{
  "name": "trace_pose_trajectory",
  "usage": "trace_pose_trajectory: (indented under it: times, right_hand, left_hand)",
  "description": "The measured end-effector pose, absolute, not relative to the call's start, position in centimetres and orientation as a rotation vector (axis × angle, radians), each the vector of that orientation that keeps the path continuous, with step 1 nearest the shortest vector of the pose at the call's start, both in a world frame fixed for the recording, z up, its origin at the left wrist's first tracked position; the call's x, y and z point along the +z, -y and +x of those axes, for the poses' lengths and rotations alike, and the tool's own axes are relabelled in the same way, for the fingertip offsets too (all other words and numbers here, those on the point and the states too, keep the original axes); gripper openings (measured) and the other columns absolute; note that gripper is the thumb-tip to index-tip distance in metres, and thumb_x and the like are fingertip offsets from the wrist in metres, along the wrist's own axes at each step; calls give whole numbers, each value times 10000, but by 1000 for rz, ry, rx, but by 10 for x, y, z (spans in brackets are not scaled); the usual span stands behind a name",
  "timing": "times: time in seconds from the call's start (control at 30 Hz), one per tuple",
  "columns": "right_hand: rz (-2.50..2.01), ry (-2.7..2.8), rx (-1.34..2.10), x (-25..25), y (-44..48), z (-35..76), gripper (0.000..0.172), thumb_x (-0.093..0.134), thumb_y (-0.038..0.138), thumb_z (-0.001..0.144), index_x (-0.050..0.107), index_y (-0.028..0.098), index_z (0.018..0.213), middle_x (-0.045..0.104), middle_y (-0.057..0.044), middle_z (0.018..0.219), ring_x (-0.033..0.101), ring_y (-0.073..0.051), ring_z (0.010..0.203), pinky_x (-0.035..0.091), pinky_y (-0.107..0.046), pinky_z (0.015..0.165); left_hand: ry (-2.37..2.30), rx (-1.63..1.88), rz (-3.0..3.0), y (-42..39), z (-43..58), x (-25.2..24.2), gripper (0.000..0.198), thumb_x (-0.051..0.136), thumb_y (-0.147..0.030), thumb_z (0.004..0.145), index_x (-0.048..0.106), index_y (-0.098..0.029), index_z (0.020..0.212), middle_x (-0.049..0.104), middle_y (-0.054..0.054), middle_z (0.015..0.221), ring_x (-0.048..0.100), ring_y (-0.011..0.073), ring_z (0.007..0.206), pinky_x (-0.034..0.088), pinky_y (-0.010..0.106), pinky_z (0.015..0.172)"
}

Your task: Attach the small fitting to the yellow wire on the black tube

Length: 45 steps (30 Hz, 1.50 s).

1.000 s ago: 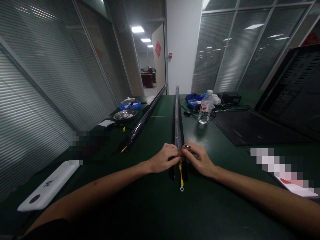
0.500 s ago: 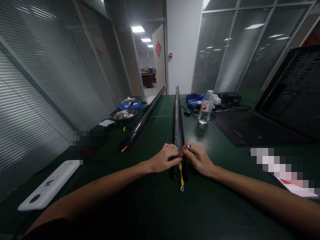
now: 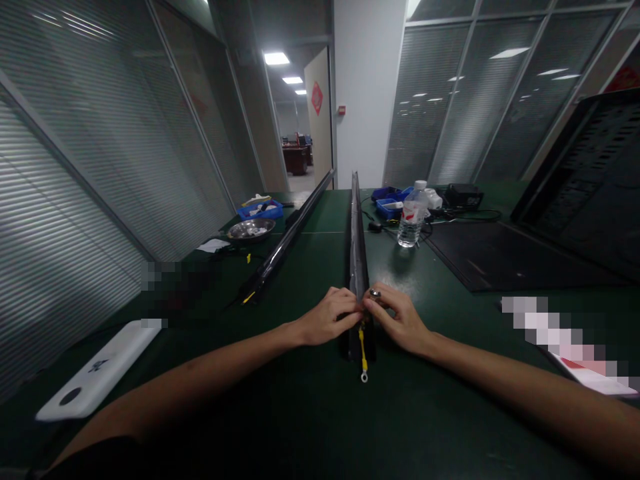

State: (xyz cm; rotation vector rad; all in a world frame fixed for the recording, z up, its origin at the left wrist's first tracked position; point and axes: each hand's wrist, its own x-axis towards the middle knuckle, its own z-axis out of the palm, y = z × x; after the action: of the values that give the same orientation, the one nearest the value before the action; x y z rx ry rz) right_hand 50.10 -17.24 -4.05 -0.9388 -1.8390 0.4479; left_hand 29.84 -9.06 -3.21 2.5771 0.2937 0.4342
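A long dark channel-shaped rail (image 3: pixel 356 247) runs away from me along the table. At its near end my left hand (image 3: pixel 333 316) and my right hand (image 3: pixel 395 317) meet, with fingertips bent together over the channel. What they pinch is hidden behind the fingers. A small shiny metal piece (image 3: pixel 375 293) shows at my right index finger; whether it is a ring or a loose part I cannot tell. Just below the fingertips a short yellow wire (image 3: pixel 363 347) lies along the rail, ending in a ring terminal (image 3: pixel 365 377) past the rail's near end.
A second dark rail (image 3: pixel 285 245) lies to the left, near a metal bowl (image 3: pixel 251 229) and a blue tray (image 3: pixel 260 210). On the right stand a water bottle (image 3: pixel 411 215), blue bins (image 3: pixel 390 203) and a black panel (image 3: pixel 520 257). A white device (image 3: pixel 103 370) is at front left.
My right thumb and fingertips have shifted slightly to the left, and the shiny piece has tilted a little. My left hand, the rail and the yellow wire look the same.
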Motion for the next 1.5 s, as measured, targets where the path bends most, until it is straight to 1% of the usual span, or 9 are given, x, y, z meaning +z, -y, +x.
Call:
trace_pose_trajectory:
  times: [0.1, 0.33, 0.5, 0.93, 1.17, 1.33, 1.5]
  right_hand:
    - [-937, 1840, 445, -41, 171, 501, 275, 481, 311, 1054, 631, 188, 859, 579, -45, 831, 565, -188, 748, 453, -329, 687]
    - [-901, 1841, 475, -42, 171, 503, 291, 461, 315, 1063, 643, 189, 874, 613, -52, 854, 591, -190, 776, 468, -327, 708]
    - [-915, 1832, 475, -40, 172, 502, 281, 473, 318, 1058, 647, 189, 878, 598, -51, 846, 581, -186, 759, 469, -321, 687]
    - [-933, 1846, 472, -42, 170, 503, 252, 486, 303, 1052, 632, 191, 881, 582, -42, 840, 570, -183, 753, 457, -319, 685]
    - [-900, 1848, 481, -42, 171, 503, 299, 455, 332, 1064, 642, 190, 880, 612, -50, 845, 583, -185, 755, 474, -322, 686]
    - [-907, 1841, 466, -41, 172, 503, 275, 473, 325, 1060, 638, 194, 882, 602, -48, 846, 583, -187, 766, 470, -325, 696]
    - [-934, 1835, 476, -40, 172, 503, 250, 489, 315, 1054, 632, 194, 888, 577, -39, 842, 571, -181, 758, 457, -315, 684]
  left_hand:
    - [-287, 444, 2578, 90, 299, -33, 212, 452, -276, 1059, 647, -193, 1052, 660, 37, 1056, 548, 204, 1078, 325, 361, 985]
    - [-303, 423, 2575, 91, 298, -30, 203, 485, -317, 1047, 633, -184, 1006, 659, 45, 1030, 544, 210, 1079, 331, 361, 984]
    - [-291, 440, 2580, 91, 298, -31, 216, 465, -291, 1053, 645, -186, 996, 662, 42, 1050, 547, 206, 1077, 331, 365, 989]
    - [-288, 434, 2569, 90, 298, -31, 206, 453, -271, 1053, 646, -197, 1061, 662, 48, 1101, 545, 212, 1095, 342, 365, 990]
    - [-308, 425, 2568, 90, 298, -32, 224, 475, -332, 1045, 650, -193, 1045, 666, 51, 1052, 545, 224, 1082, 345, 368, 988]
    - [-302, 436, 2559, 90, 298, -33, 253, 448, -330, 1062, 660, -197, 1020, 667, 47, 1064, 543, 215, 1079, 347, 368, 989]
    - [-295, 421, 2545, 88, 299, -33, 257, 437, -325, 1069, 658, -197, 1041, 664, 53, 1086, 543, 214, 1089, 352, 360, 984]
